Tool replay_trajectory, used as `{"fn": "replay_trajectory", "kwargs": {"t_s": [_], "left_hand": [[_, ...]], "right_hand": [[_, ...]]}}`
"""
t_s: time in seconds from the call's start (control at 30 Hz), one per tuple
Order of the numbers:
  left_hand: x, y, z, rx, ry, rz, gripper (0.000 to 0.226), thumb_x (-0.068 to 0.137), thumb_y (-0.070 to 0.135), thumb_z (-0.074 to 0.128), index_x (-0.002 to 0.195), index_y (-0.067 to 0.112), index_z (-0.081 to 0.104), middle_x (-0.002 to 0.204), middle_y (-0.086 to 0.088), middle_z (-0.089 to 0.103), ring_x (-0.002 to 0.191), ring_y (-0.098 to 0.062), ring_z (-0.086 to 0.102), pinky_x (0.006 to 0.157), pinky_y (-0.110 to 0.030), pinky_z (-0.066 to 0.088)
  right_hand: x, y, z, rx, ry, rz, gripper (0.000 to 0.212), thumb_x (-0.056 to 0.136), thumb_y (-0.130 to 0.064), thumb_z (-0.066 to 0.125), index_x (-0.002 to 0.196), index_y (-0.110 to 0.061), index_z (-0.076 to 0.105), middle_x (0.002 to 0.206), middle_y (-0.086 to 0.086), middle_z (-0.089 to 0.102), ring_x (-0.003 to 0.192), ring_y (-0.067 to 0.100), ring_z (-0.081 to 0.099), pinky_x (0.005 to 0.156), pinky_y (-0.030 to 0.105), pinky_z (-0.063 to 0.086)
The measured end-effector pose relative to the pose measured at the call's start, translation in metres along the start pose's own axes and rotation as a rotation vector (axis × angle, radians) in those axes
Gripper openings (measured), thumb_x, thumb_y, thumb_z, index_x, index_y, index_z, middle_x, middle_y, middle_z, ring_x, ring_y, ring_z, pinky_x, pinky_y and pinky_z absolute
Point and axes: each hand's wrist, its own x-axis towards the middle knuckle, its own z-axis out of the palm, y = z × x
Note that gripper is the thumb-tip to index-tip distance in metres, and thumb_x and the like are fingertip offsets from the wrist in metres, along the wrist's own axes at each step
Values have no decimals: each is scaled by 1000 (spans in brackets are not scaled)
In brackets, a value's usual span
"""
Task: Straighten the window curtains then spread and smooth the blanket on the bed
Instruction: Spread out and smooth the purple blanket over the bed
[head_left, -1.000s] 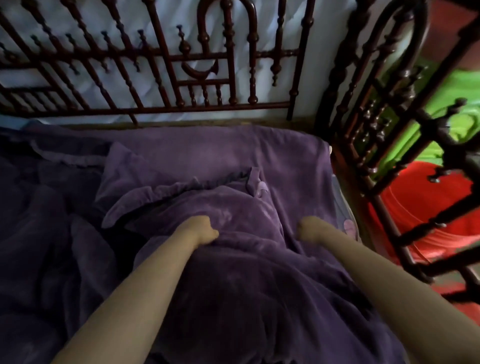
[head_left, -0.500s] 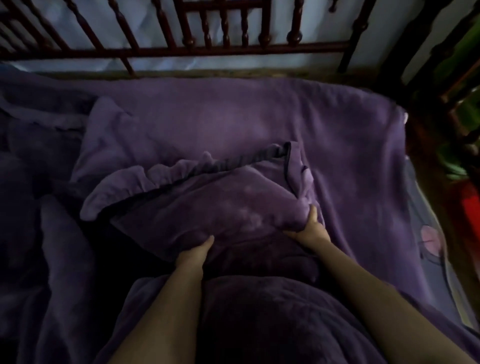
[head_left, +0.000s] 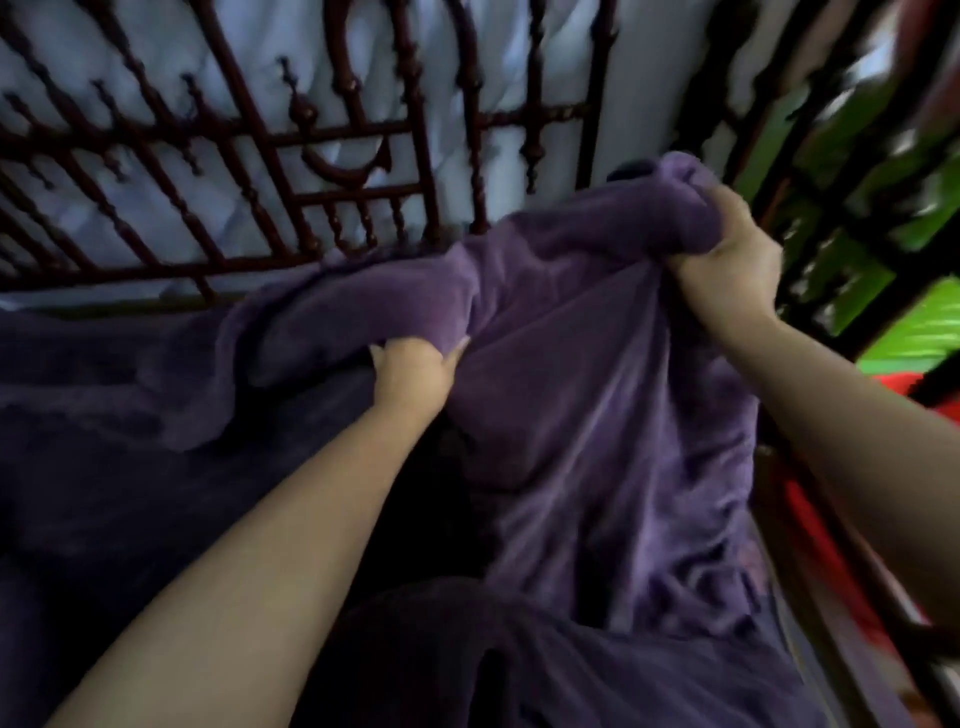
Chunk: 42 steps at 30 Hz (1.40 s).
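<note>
So both hands are bunched into the purple blanket (head_left: 597, 395): right hand (head_left: 727, 260) hoists a corner high, left hand (head_left: 415, 369) grips lower, probably to fling it flat toward the carved headboard (head_left: 291, 156) just beyond.

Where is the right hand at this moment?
In the head view, the right hand is raised at upper right, shut on a bunched edge of the purple blanket, near the dark wooden bed rail and higher than the left hand.

Both forearms and hands (head_left: 413, 371) are bare, unsleeved.
</note>
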Motion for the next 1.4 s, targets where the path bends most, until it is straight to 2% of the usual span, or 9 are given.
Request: {"fn": "replay_trajectory", "kwargs": {"t_s": [0.1,0.2,0.37,0.47,0.73,1.07,1.2,1.3,1.4], "left_hand": [[63,61,-25,-78,72,134,48,95,33,43,113,-9,58,121,-29,58,120,-42,47,111,-49,22],[101,97,-21,-301,-208,314,55,97,28,41,146,16,21,158,-6,10,144,-36,3,118,-45,7],[75,88,75,196,-573,249,67,96,33,39,148,20,-2,159,2,-10,145,-27,-13,116,-53,4],[41,40,121,379,-694,185,65,96,36,36,149,19,1,159,1,-9,145,-27,-13,116,-54,3],[-3,-2,141,468,-744,242,70,89,58,34,145,18,23,159,-2,2,146,-26,-3,114,-58,6],[-81,-31,108,328,-1311,58,99,65,63,68,142,12,33,150,-2,36,134,-20,39,110,-29,32],[-104,-21,81,353,-1291,143,79,65,46,76,131,12,48,135,-4,54,116,-21,54,102,-32,44],[-125,-17,53,251,-1191,160,62,70,35,76,122,9,57,126,-7,61,108,-21,59,96,-30,45],[-152,-16,24,239,-1023,182,82,67,39,76,137,15,40,142,-6,46,127,-24,45,109,-35,36]], "right_hand": [[63,-1,-38,-112,83,-62,68,78,-31,60,139,-26,30,125,22,57,112,42,54,88,43,46],[86,21,-35,-429,4,52,85,83,-37,58,147,-20,4,149,26,22,137,42,22,108,53,27],[10,109,29,-732,-523,74,57,91,-32,42,144,-24,21,157,12,-8,144,30,-12,114,58,4],[-59,154,65,-730,-907,211,59,90,-36,45,144,-29,21,157,8,-5,144,29,-10,114,59,8],[-158,191,113,-788,-1179,147,65,88,-61,29,145,-35,10,158,1,7,145,30,5,110,63,12],[-204,186,85,-772,-1123,-37,52,89,-34,42,139,-24,34,150,-2,34,140,22,24,115,53,10],[-224,154,43,-388,-1331,-60,79,67,-38,45,142,-20,30,152,3,29,140,18,24,115,41,18],[-261,147,19,-671,-1360,-303,91,68,-50,63,143,-15,23,154,4,21,143,23,17,114,47,17],[-282,133,11,-836,-1185,-389,48,80,-37,55,122,-15,46,128,7,56,121,24,49,107,41,25]]}}
